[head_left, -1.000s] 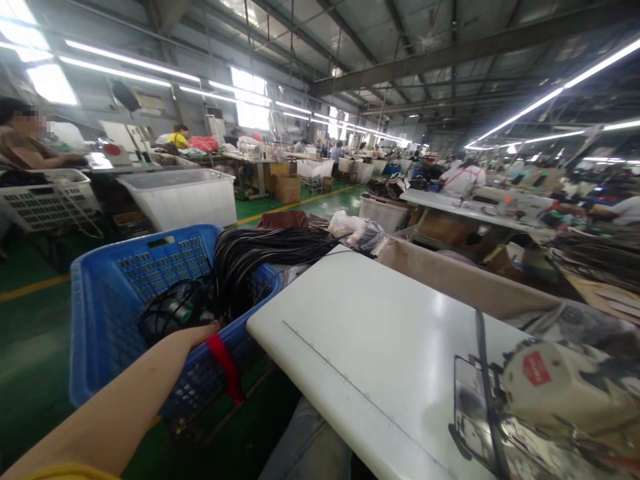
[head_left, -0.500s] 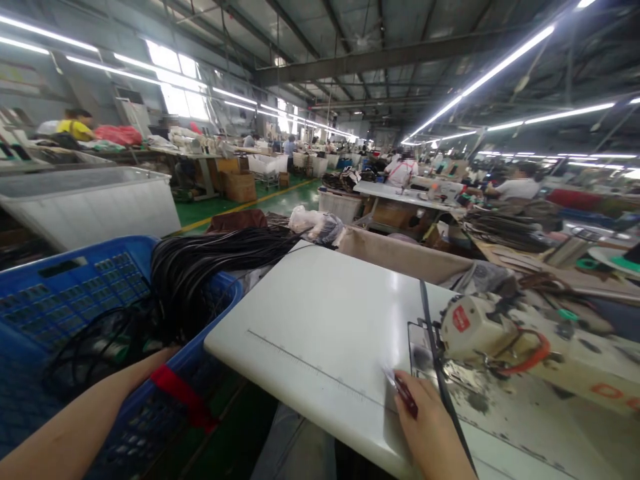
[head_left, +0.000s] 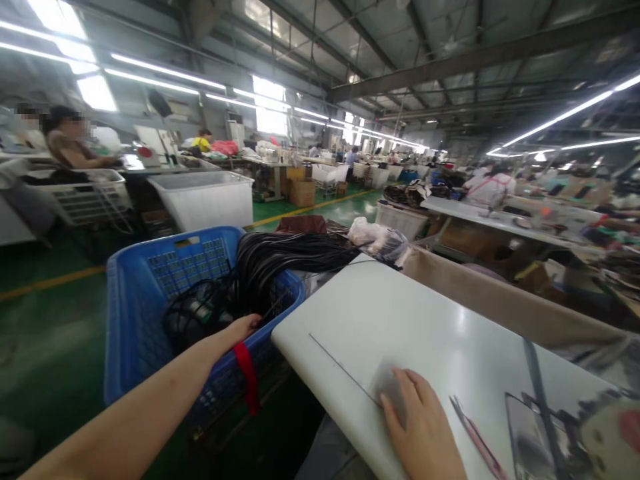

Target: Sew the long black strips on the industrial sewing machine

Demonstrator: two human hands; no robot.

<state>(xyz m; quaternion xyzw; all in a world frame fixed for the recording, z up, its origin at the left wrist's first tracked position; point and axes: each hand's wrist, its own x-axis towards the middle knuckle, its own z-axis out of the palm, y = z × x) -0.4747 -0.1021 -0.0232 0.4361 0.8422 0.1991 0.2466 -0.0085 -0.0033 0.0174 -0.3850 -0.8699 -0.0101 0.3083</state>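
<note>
My left hand (head_left: pixel 244 329) reaches over the rim of a blue plastic basket (head_left: pixel 116 313), its fingers closed round a thin black strip (head_left: pixel 274 308). A thick bundle of long black strips (head_left: pixel 280 257) drapes over the basket's far side, and more lie tangled inside. My right hand (head_left: pixel 423 417) hovers low over the white sewing table (head_left: pixel 390 307), thumb and fingers apart with nothing between them. To its right lies a pair of thread snips (head_left: pixel 477 437) with reddish handles. Farther right, a dark strip (head_left: pixel 543 393) runs across the table beside the blurred sewing machine head (head_left: pixel 607 430).
A red band (head_left: pixel 247 377) hangs on the basket's near side. Behind the table stands a beige-walled bin (head_left: pixel 500 293), with a plastic-wrapped bundle (head_left: pixel 377 239) by its left end. White carts (head_left: pixel 203 200) and seated workers (head_left: pixel 73 140) are farther back.
My view has swung left. My right hand has let go of the snips, which now lie on the table, and has moved left. More of my left hand shows at the basket.
</note>
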